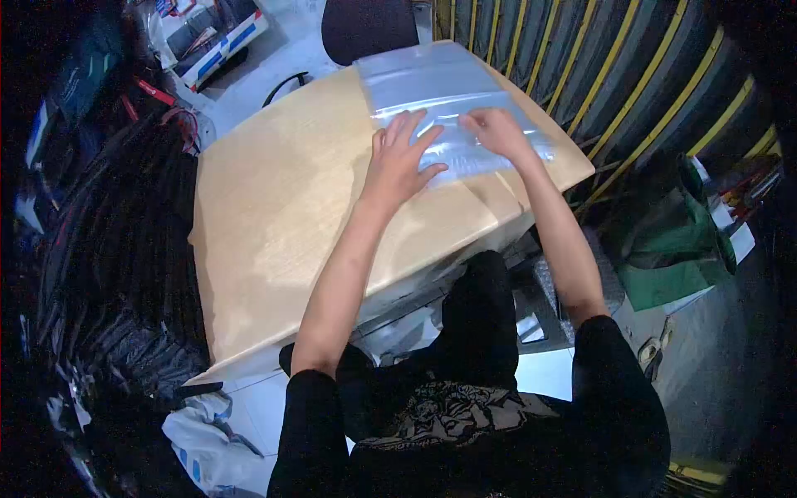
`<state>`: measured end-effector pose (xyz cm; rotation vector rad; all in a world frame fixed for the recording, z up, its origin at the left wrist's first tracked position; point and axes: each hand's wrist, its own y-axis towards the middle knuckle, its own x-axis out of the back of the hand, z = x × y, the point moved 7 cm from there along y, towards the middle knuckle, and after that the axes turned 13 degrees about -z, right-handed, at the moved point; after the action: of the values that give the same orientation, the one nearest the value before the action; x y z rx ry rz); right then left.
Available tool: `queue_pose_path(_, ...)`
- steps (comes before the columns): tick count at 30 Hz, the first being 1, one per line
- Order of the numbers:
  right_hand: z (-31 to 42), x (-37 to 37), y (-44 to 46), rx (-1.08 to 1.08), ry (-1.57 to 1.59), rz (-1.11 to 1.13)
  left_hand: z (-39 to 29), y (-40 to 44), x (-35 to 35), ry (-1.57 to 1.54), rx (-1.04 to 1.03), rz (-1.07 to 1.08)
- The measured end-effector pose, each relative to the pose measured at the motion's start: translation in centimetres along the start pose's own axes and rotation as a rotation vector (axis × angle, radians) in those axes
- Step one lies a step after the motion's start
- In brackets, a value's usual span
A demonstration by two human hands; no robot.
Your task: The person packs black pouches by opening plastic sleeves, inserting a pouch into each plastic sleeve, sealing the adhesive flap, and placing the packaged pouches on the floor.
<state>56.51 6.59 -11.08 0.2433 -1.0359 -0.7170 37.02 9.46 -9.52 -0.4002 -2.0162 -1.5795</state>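
Clear plastic sheeting [423, 75], possibly flat bags, lies over the far right part of a light wooden table. Spread fingers of my left hand [400, 166] rest on its near left part, pressing it against the tabletop. My right hand [498, 134] is closed over the sheeting a short way to the right, thumb and fingers drawn together. Whatever is between those fingertips is hidden from me; the film around them looks creased and shiny.
The wooden table [274, 199] stands before my knees. Black ribbed material [116, 249] hangs along its left side. Yellow-edged dark slats [573, 58] line the right. A dark chair [369, 29] is behind the table, a green bag [677, 249] at right, and scissors [654, 353] lower right.
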Motion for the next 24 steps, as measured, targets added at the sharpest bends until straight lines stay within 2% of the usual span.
queue_pose_path(4, 1.5, 1.9, 0.0, -0.01, 0.019, 0.044, 0.4, 0.2, 0.8, 0.075, 0.039, -0.148)
queue_pose_path(6, 1.3, 1.8, 0.2, -0.042, -0.059, 0.106, 0.3, 0.3, 1.3, 0.025, -0.026, -0.202)
queue_pose_path(8, 1.3, 1.7, 0.2, 0.022, -0.003, 0.059, -0.3, 0.4, 2.3, -0.021, -0.084, -0.287)
queue_pose_path(11, 1.5, 1.5, 0.0, 0.04, 0.016, 0.035, -0.8, 0.5, 2.1, -0.012, -0.176, -0.301)
queue_pose_path(17, 1.7, 1.4, 0.0, 0.023, -0.064, 0.096, -0.4, 0.6, 2.2, -0.065, -0.143, -0.331)
queue_pose_path(18, 1.3, 1.1, 0.1, -0.037, -0.067, 0.115, -0.5, 0.7, 2.4, -0.08, -0.126, -0.339)
queue_pose_path(22, 4.9, 3.1, -1.9, 0.089, 0.294, -0.005, -1.2, 1.3, 4.3, -0.035, -0.103, -0.45)
queue_pose_path(24, 8.8, 5.6, -4.9, 0.385, 0.088, -0.16, -1.9, 1.5, 5.7, 0.012, -0.129, -0.513)
